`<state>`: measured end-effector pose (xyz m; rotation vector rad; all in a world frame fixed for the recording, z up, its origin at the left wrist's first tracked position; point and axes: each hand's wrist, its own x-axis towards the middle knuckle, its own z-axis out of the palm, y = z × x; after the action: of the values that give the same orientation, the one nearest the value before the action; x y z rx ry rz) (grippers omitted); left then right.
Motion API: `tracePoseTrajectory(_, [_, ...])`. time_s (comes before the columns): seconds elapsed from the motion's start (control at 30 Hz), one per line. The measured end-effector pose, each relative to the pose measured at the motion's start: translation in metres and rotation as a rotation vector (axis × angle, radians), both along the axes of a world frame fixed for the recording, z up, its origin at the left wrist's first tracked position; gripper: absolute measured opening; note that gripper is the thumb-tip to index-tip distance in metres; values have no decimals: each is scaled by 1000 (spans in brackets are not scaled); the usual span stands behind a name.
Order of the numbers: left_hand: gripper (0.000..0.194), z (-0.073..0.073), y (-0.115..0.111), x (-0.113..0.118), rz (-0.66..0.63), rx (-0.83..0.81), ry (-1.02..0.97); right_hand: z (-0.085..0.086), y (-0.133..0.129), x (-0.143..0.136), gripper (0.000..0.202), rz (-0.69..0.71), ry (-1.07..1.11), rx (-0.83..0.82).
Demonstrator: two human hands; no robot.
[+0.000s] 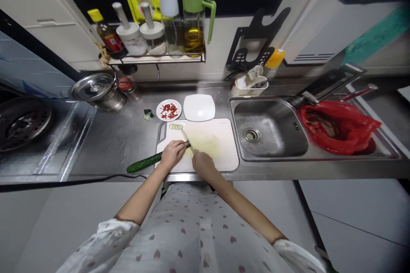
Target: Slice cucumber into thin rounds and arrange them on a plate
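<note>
A long green cucumber lies slanted across the left front of the white cutting board, its uncut end out over the steel counter. My left hand is closed around its right part, fingertips close to the cut end. In my right hand is the handle of a kitchen knife, whose blade stands by the cucumber's cut end and points away from me. Several thin cucumber slices overlap in a row at the board's upper left, by the knife's tip.
Behind the board are a plate of chopped red pieces and a white plate. Cucumber end scraps lie left of them. A sink with a red plastic bag is right; a steel pot stands left, below a condiment shelf.
</note>
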<state>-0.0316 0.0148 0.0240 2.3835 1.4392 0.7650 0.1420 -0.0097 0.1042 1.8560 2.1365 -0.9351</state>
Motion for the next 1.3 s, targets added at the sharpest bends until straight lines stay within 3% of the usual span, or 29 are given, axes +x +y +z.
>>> tracePoseTrajectory(0.27, [24, 2, 2, 0, 0, -7, 5, 6, -14, 12, 25, 28, -36, -63])
tracePoseTrajectory(0.57, [24, 2, -1, 2, 8, 2, 18, -4, 1, -1, 26, 18, -5, 11])
tracePoseTrajectory(0.8, [23, 4, -1, 3, 7, -8, -1, 0, -12, 8, 26, 32, -47, -58])
tracePoseTrajectory(1.1, [23, 1, -1, 3, 11, -5, 4, -7, -3, 0, 24, 24, -30, -22])
tracePoseTrajectory(1.3, [24, 3, 0, 3, 8, -17, -2, -1, -11, 4, 25, 15, -64, -73])
